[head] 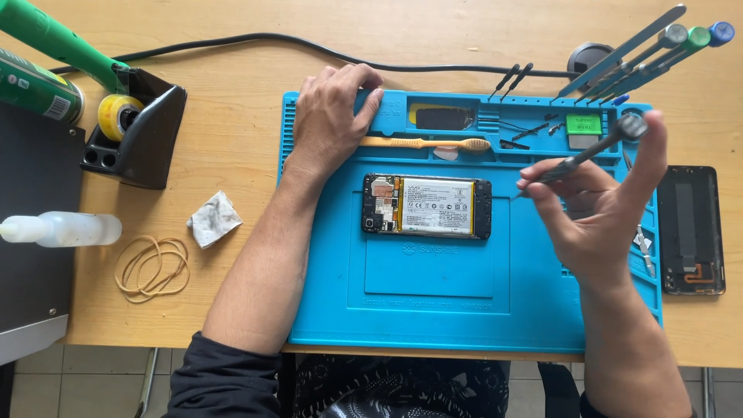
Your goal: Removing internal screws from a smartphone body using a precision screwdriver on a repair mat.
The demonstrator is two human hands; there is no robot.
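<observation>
The right hand (596, 213) pinches a thin, stiff grey metal precision screwdriver (588, 153), fingertip on its cap. The left hand (333, 108) rests flat and empty on the blue silicone mat (433, 310). The opened black smartphone (426, 206), light and probably fragile, lies mid-mat; take it by the edges.

I see matt blue rubbery mat (433, 310) on pale smooth wood table (232, 139). Screwdriver (588, 155) at 3 o'clock: dull metal shaft, dark grip. Opened phone (426, 206): glossy batt. foil. Crumpled cloth (213, 219) at 9, rough.
</observation>
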